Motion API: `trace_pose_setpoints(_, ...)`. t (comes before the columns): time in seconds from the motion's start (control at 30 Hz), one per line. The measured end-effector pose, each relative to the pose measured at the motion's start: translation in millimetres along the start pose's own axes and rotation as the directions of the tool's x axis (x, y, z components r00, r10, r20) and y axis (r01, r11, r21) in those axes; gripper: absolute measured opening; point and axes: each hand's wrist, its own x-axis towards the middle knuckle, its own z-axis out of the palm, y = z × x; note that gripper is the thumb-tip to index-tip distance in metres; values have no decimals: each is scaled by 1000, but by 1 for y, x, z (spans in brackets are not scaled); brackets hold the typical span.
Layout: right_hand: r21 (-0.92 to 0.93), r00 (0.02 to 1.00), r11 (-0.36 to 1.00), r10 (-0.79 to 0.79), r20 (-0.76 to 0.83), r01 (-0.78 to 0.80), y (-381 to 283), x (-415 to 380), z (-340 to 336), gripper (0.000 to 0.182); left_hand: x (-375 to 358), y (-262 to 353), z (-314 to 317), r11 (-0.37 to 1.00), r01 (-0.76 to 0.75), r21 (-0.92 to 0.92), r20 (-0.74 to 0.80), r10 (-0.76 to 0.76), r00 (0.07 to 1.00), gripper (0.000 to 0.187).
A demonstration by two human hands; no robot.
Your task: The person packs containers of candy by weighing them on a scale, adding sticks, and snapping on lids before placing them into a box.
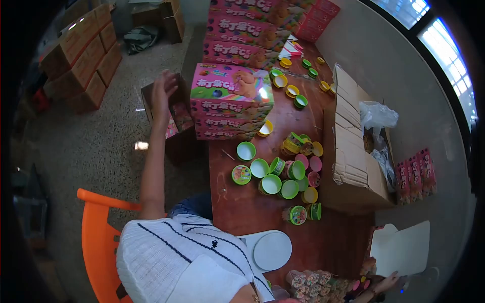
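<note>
My left hand [164,91] is raised at the upper left with its fingers apart and nothing in it. It is over the side of a brown carton [182,146] that holds pink packs, left of the stacked pink boxes [230,83]. At the lower right, my right hand [386,283] has its fingers closed on the lower edge of an open white-lined box [401,250]. Bundled small candies [310,285] lie left of that hand. A white scale [273,251] stands near my chest. Green-rimmed cups [271,184] and yellow and pink ones cluster mid-table.
A large open carton [348,151] with plastic bags [378,116] stands at the table's right side. Pink packs [417,174] lean beyond it. Several brown cartons [83,60] are stacked at the upper left. An orange chair [96,242] is at the lower left.
</note>
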Motion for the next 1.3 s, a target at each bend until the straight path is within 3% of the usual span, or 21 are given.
trace_pose_setpoints(0.1, 21, 995, 997, 79, 69, -80, -9, -57, 23, 52, -20, -51, 10, 967, 221, -124, 42, -217, 975, 58)
trace_pose_setpoints(0.2, 210, 943, 936, 231, 240, -283, -37, -136, 62, 51, -29, -156, 15, 952, 251, -173, 135, -230, 964, 58)
trace_pose_setpoints(0.23, 236, 912, 906, 274, 306, -351, -48, -160, 72, 51, -39, -151, 20, 956, 249, -153, 167, -224, 960, 58)
trace_pose_setpoints(0.3, 159, 848, 902, 301, 436, -402, -70, -181, 74, 49, -51, -156, 28, 955, 258, -147, 183, -230, 956, 58)
trace_pose_setpoints(0.33, 124, 812, 896, 319, 489, -427, -74, -185, 76, 48, -51, -169, 32, 886, 329, -326, 236, -261, 936, 58)
trace_pose_setpoints(0.4, 30, 744, 893, 356, 566, -450, -81, -187, 80, 45, -47, -170, 40, 860, 309, -406, 219, -237, 947, 60)
trace_pose_setpoints(0.53, -364, 727, 910, 386, 568, -198, -20, -109, 59, 38, -35, -166, 45, 928, 219, -301, 182, -169, 969, 58)
trace_pose_setpoints(0.63, -591, 781, 806, 384, 492, -24, -7, -80, 61, 33, -21, -159, 43, 966, 150, -211, 159, -117, 980, 57)
trace_pose_setpoints(0.73, -640, 810, 767, 341, 477, 54, 11, -57, 60, 33, 1, -138, 38, 994, -93, -62, 110, 99, 989, 55)
trace_pose_setpoints(0.8, -573, 796, 818, 311, 519, 53, 7, -60, 60, 33, 12, -112, 33, 979, -186, -88, 311, 204, 928, 53)
trace_pose_setpoints(0.83, -498, 778, 866, 282, 561, 45, 10, -60, 63, 33, 20, -111, 35, 977, -192, -92, 310, 211, 927, 53)
trace_pose_setpoints(0.93, -522, 782, 851, 281, 556, 66, 13, -57, 71, 36, 43, -102, 48, 954, -299, -23, 241, 295, 924, 53)
trace_pose_setpoints(1.0, -480, 777, 877, 285, 562, 25, 0, -69, 79, 36, 51, -90, 60, 908, -415, -65, 190, 419, 888, 54)
trace_pose_setpoints(1.07, -421, 769, 907, 289, 569, -29, -5, -74, 86, 38, 60, -69, 56, 908, -418, -35, 232, 414, 880, 54)
trace_pose_setpoints(1.13, -385, 790, 892, 408, 457, -238, -3, -67, 93, 37, 69, -53, 58, 905, -426, -4, 272, 411, 870, 55)
trace_pose_setpoints(1.17, -381, 789, 892, 411, 457, -244, -7, -73, 97, 37, 74, -49, 61, 922, -375, -97, 266, 387, 883, 55)
trace_pose_setpoints(1.23, -552, 838, 834, 313, 446, -18, -30, -94, 103, 36, 76, -34, 68, 928, -321, -191, 272, 364, 891, 56)
trace_pose_setpoints(1.3, -580, 842, 814, 301, 448, 18, -36, -102, 107, 34, 73, -8, 72, 901, -372, -223, 352, 430, 831, 54)
